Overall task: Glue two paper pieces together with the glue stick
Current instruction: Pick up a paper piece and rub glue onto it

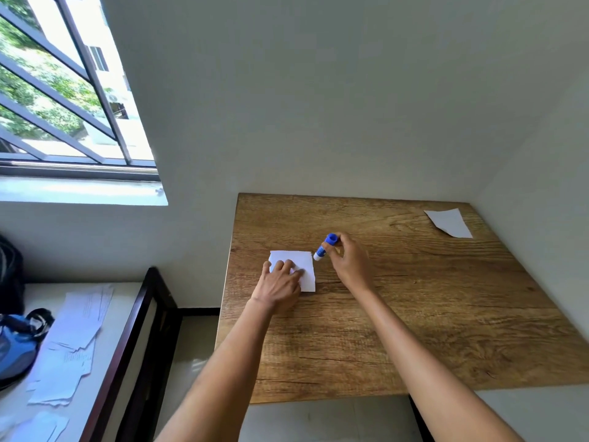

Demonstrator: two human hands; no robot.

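Observation:
A small white paper piece [301, 260] lies on the wooden table [414, 314] near its left edge. My left hand [280, 283] rests flat on the paper, fingers spread, pressing it down. My right hand [349, 261] grips a blue and white glue stick [324, 246], tilted with its white end down beside the paper's upper right corner. I cannot tell whether the tip touches the paper. A second white paper piece [449, 222] lies at the table's far right corner.
White walls border the table at the back and right. To the left, a lower surface [105, 314] with a dark wooden rail holds several loose paper sheets [73, 339] and a blue bag [16, 342]. A barred window [63, 90] is at the upper left.

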